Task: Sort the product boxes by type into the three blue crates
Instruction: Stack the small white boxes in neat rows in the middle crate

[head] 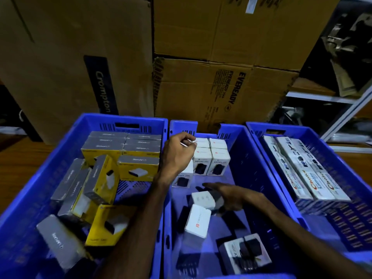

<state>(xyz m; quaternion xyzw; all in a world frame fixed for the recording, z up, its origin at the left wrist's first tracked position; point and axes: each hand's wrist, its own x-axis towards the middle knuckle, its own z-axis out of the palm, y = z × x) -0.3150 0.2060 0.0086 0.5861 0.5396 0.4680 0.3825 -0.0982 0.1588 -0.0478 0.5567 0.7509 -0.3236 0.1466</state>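
Note:
Three blue crates stand side by side. The left crate [60, 158] holds several yellow and grey boxes [138, 170], some stacked at the back and some tumbled. In the middle crate [243, 158], white boxes [218, 158] stand in a neat block at the back. Loose white boxes [198, 222] lie nearer me. The right crate [281, 127] holds long white boxes [308, 174] laid flat. My left hand [178, 152] grips a white box at the left end of that block, fingers curled over its top. My right hand [229, 195] reaches left with straight fingers, touching a small white box [202, 198].
Large brown cardboard cartons [221, 87] are stacked right behind the crates. A metal shelf rack [342, 97] stands at the far right. The crates sit on a wooden surface [18, 156]. Another white and black box [245, 252] lies at the near end of the middle crate.

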